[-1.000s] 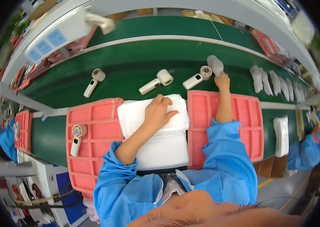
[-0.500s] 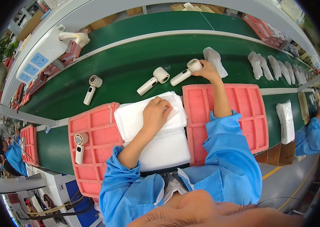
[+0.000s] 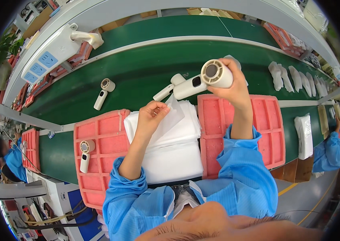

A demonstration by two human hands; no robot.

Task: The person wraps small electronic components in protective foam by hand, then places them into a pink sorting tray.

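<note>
My right hand [image 3: 234, 86] is raised over the right red tray [image 3: 270, 132] and grips a white handheld fan [image 3: 204, 78] by its round head, the handle pointing left. My left hand [image 3: 152, 116] pinches the top sheet of thin white bag [image 3: 176, 114] and lifts its corner off the stack of white bags [image 3: 170, 148] lying between the two trays. Another white fan [image 3: 165, 91] lies on the green belt just behind the held one.
The left red tray [image 3: 101, 160] holds one white fan [image 3: 85, 154]. One more fan [image 3: 102, 93] lies on the green conveyor belt [image 3: 138, 68]. White bagged items [image 3: 294, 78] sit far right on the belt. Workers in blue stand at the left [image 3: 11, 158] and right [image 3: 334, 144].
My right hand picked a fan off the belt and lifted it toward me. My left hand went from resting flat on the bag stack to pinching up the top sheet.
</note>
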